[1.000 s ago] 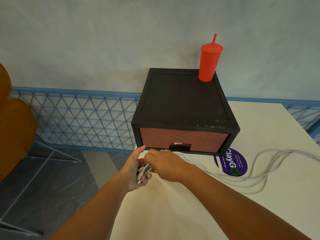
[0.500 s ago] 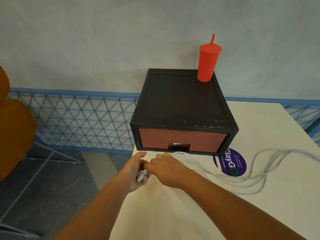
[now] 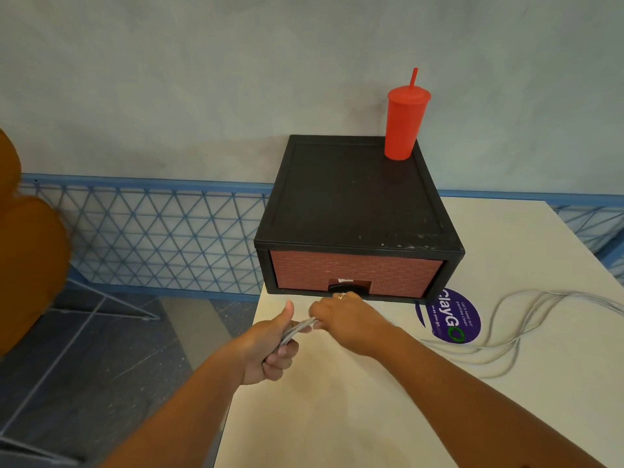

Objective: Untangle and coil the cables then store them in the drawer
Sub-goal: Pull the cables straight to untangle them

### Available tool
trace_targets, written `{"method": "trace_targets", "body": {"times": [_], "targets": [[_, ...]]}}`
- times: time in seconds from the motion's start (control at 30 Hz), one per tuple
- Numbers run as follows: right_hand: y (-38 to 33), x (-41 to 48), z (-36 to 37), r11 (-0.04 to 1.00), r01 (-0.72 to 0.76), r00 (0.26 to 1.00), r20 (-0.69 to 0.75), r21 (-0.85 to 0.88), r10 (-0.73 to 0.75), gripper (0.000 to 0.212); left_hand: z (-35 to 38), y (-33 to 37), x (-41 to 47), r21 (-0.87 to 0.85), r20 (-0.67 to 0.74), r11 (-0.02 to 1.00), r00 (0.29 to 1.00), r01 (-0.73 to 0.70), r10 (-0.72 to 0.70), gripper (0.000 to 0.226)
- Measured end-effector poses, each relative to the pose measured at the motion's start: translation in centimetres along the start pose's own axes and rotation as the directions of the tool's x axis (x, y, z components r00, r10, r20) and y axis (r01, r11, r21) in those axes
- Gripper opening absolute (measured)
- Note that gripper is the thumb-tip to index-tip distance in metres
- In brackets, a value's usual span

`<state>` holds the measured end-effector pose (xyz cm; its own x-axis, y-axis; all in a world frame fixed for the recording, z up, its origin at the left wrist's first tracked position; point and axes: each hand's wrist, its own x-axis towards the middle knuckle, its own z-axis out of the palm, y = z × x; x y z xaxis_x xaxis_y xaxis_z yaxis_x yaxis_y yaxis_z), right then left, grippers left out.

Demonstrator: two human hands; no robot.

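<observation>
Both hands have drawn slightly apart since half a second ago: left hand point(image 3: 270, 346) fisted round the bundle of thin grey cables point(image 3: 506, 336), thumb now up; right hand point(image 3: 341, 319) pinching the same strands. Slack trails to 3 o'clock over the cream tabletop point(image 3: 337, 417). Black drawer unit with closed red woven-pattern drawer point(image 3: 354, 275) at 12 o'clock, red plastic tumbler with straw point(image 3: 403, 126) on top. Purple round sticker point(image 3: 449, 315) at 2 o'clock. Blue lattice railing point(image 3: 152, 238), grey wall point(image 3: 202, 79).

Black cabinet point(image 3: 354, 197) with brick-patterned reddish drawer point(image 3: 354, 273) – red cup point(image 3: 403, 125), grey cables point(image 3: 513, 339), purple sticker point(image 3: 450, 315)
</observation>
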<state>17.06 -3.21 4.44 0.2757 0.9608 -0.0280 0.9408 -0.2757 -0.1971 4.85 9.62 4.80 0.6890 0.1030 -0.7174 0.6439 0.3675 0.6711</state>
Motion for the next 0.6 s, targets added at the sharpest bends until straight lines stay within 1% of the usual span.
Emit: {"method": "trace_targets", "body": {"times": [0.07,0.13,0.2,0.27,0.37,0.4,0.47,0.53,0.6], "targets": [[0.8,-0.4,0.0,0.998,-0.064,0.997,0.033,0.003,0.064,0.019,-0.3,-0.4,0.0,0.039,0.025,0.999,0.999,-0.023,0.022,0.057],[1.8,-0.8,0.0,0.983,-0.171,0.984,0.06,0.061,0.168,0.02,-0.4,-0.6,0.0,0.043,0.054,0.998,0.998,-0.045,0.043,0.05],[2.6,-1.3,0.1,0.956,-0.261,0.963,0.107,0.133,0.248,0.022,-0.6,-0.9,0.2,0.059,0.05,0.996,0.997,-0.065,0.062,0.047],[2.8,-1.6,0.2,0.945,-0.29,0.951,0.154,0.154,0.267,0.022,-0.9,-1.2,0.3,0.128,0.065,0.988,0.995,-0.087,0.079,0.046],[2.3,-1.7,0.5,0.959,-0.268,0.948,0.205,0.096,0.244,0.023,-1.1,-1.2,0.4,0.31,0.16,0.944,0.985,-0.114,0.066,0.042],[2.2,-1.7,0.6,0.963,-0.257,0.949,0.211,0.081,0.236,0.023,-0.9,-1.2,0.5,0.311,0.178,0.945,0.983,-0.101,0.046,0.041],[1.9,-1.6,0.6,0.968,-0.243,0.951,0.216,0.068,0.223,0.023,-0.3,-1.4,0.6,0.217,0.183,0.973,0.983,-0.075,0.035,0.039],[1.8,-1.6,0.7,0.97,-0.237,0.951,0.217,0.057,0.22,0.024,0.6,-1.7,0.9,0.092,0.144,0.993,0.988,-0.07,0.056,0.034],[1.9,-1.6,0.9,0.965,-0.255,0.947,0.219,0.061,0.236,0.024,1.1,-1.9,1.2,0.046,0.073,0.996,0.994,-0.08,0.076,0.032]]}}
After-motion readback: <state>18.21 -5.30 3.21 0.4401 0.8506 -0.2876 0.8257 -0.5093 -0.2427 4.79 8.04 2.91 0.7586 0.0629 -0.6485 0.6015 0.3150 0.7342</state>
